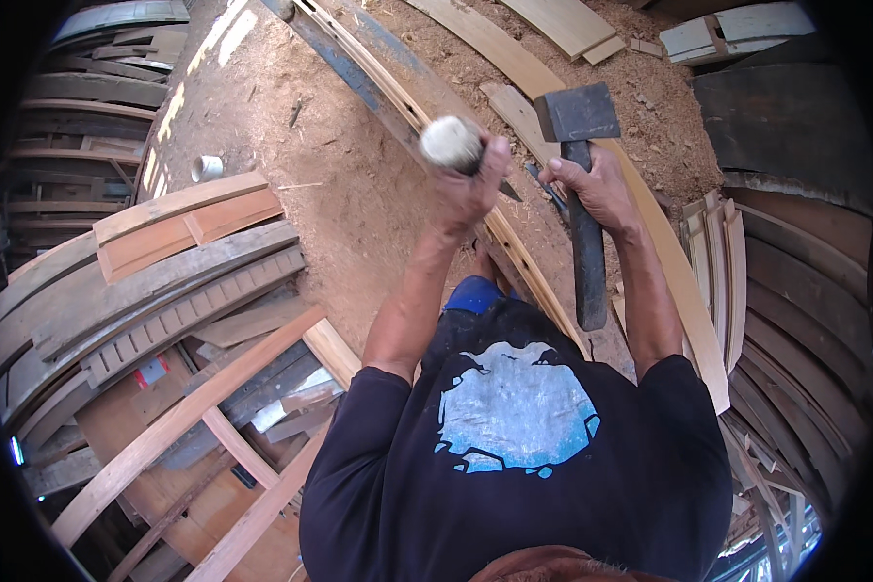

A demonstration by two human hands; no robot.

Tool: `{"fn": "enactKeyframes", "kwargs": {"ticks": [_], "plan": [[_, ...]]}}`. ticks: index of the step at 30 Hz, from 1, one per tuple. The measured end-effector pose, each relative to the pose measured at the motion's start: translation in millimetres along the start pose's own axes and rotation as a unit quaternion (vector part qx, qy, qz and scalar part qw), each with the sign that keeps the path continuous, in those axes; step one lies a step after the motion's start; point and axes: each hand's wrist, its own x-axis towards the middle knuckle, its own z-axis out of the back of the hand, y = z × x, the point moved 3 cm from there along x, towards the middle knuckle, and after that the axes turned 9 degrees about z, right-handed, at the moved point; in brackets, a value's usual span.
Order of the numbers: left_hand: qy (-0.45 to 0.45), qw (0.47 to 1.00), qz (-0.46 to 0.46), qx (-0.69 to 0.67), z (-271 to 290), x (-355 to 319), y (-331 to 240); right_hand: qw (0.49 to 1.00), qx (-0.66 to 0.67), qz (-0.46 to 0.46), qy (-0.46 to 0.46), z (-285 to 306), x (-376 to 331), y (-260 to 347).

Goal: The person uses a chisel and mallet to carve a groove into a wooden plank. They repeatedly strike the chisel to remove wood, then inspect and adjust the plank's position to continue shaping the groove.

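My left hand (464, 202) is closed round a chisel (452, 144), its pale round handle end facing up and slightly blurred. A dark pointed blade tip shows at the right of that hand, over a long wooden strip (526, 264) with dark slots along it. My right hand (606, 190) grips a hammer (579, 114) by its thick dark handle. The hammer's blocky dark head is raised to the right of the chisel, apart from it. The strip runs from the far left towards my body, and my left hand hides its middle.
Sawdust and shavings (359, 262) cover the ground. Curved boards (664, 262) lie at the right, beside stacked dark planks (795, 281). At the left are piled timber pieces (175, 257), a wooden frame (179, 427) and a small white cup (207, 169).
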Motion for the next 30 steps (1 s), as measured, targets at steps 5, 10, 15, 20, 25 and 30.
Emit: {"fn": "enactKeyframes", "kwargs": {"ticks": [5,10,15,20,25,30], "plan": [[-0.045,0.997,0.058,-0.002,38.9,33.7,25.2,0.971,0.213,0.097,-0.044,-11.3,6.3,103.7],[-0.093,0.988,0.112,0.043,52.9,35.7,44.9,0.970,0.159,0.183,-0.037,-12.5,15.0,131.4],[-0.047,0.996,0.070,-0.014,61.3,44.4,59.7,0.965,0.183,0.181,-0.054,-20.5,20.2,136.8],[0.015,0.969,0.093,0.228,59.8,38.1,28.1,0.971,0.165,0.169,-0.032,-17.9,25.0,135.6],[-0.060,0.993,0.103,0.001,48.8,29.5,34.9,0.965,0.181,0.189,-0.026,-17.9,26.8,140.4],[-0.122,0.983,0.122,0.057,49.7,29.7,37.5,0.959,0.178,0.215,-0.043,-9.3,22.7,144.3]]}}
